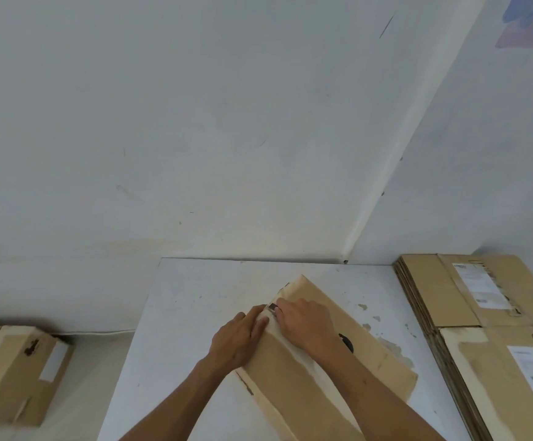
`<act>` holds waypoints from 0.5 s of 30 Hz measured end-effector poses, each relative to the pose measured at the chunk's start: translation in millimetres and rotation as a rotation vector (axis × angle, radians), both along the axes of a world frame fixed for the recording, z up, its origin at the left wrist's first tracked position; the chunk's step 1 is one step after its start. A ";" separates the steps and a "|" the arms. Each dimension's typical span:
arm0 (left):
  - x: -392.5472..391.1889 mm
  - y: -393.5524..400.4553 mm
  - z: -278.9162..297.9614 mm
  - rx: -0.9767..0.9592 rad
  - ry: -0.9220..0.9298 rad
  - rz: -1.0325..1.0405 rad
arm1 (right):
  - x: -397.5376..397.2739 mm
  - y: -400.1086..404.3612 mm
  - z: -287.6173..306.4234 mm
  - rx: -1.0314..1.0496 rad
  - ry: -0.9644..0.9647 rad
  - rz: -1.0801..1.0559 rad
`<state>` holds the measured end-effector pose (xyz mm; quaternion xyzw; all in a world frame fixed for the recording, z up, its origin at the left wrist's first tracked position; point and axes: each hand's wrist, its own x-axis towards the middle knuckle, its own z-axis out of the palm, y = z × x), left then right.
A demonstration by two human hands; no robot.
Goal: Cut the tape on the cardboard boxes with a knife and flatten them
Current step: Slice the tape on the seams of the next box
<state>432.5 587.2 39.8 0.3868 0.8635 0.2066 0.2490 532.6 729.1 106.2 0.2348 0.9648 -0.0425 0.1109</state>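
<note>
Right hand (305, 324) gripping knife (273, 308) on box (293, 370) tape (303, 354); left hand (239, 338) pressing flat alongside. Tape runs diagonally back toward right forearm.

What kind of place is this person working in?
Probably a plain storeroom or packing area: a white table against bare white walls, a stack of flattened boxes at its right, and a taped box waiting on the left.
</note>
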 end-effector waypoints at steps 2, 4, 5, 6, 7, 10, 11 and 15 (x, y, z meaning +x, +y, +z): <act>-1.0 0.4 -2.0 0.003 -0.001 0.000 | -1.5 -0.9 0.1 0.010 -0.002 0.009; -2.0 1.1 -4.4 0.007 -0.002 -0.001 | -3.8 -2.3 -0.7 0.012 -0.008 0.008; -2.4 1.2 -5.4 0.009 -0.002 -0.001 | -4.4 -3.1 -1.2 0.009 -0.012 0.004; -2.6 1.6 -6.1 0.013 0.000 -0.002 | -4.8 -3.6 -1.7 0.005 -0.014 -0.001; -2.6 1.7 -6.4 0.016 0.002 -0.002 | -4.7 -3.8 -1.8 0.002 -0.014 -0.004; -1.9 1.4 -6.9 0.019 -0.003 0.003 | -4.4 -3.0 -1.4 -0.015 -0.013 -0.006; -2.0 1.3 -6.9 0.017 -0.003 0.006 | -4.6 -2.6 -1.4 -0.020 -0.014 -0.005; -1.5 0.9 -6.5 0.010 -0.005 0.012 | -3.0 0.3 -3.6 -0.048 -0.014 -0.003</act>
